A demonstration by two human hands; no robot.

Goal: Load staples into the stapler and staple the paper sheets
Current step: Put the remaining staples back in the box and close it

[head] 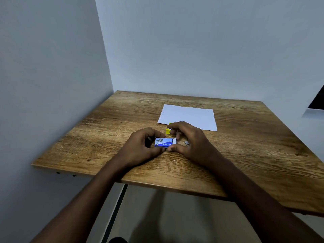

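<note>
1. Stapler [168, 131]: yellow, on table [105, 137] at near edge of paper [188, 118], just beyond right hand [190, 140], mostly hidden by its fingers.
2. Staple box [164, 142]: blue, between both hands, white tray showing at right end.
3. Left hand [140, 147]: fingers curled, pinching left end of staple box.
4. Right hand: thumb and fingers pinching right end.

A wooden table [98, 141] with strong grain stands in a corner of two walls. White paper [188, 119] lies flat on its far half, right of the middle. Just before the paper's near left corner sits a yellow stapler [168, 131], mostly hidden. Nearer is a blue box [164, 142], white tray partly out, pinched by the left hand [138, 146] and right hand [191, 139] at the surface. Whether it touches the wood cannot be told. A small grey strip [186, 142] lies just right of it.
</note>
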